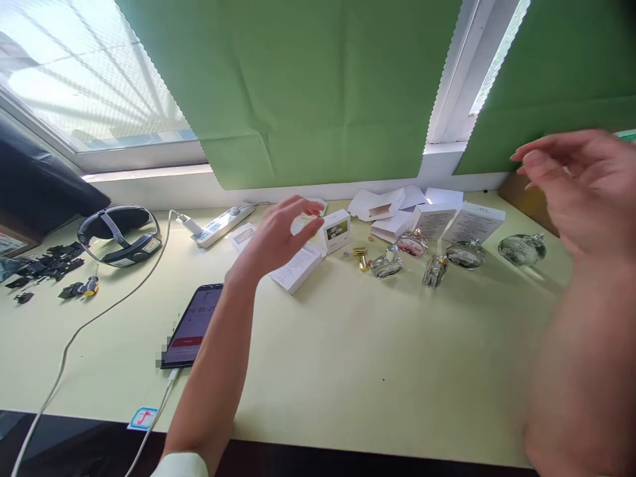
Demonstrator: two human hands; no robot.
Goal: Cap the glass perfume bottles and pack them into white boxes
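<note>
My left hand [281, 237] reaches over the table, thumb and fingers apart with nothing between them. Just beyond its fingertips stands a small white box [338, 233] with a green picture. Beneath the hand lies a white carton [301, 268] with printed text, partly hidden. My right hand [589, 182] is raised at the right edge, slightly blurred, its fingers loosely extended and nothing visible in them. Closest below it is a round glass perfume bottle [519, 250]. Several more glass bottles, among them a pinkish one [412, 243], stand left of that. Gold caps [361, 257] lie nearby.
Opened white cartons [382, 205] are piled by the wall. A phone [193, 324] charges at left, its cable [74, 334] crossing the table. A power strip [223, 226], a headset [124, 235] and black parts [47, 265] lie further left. Green blinds [318, 93] hang behind.
</note>
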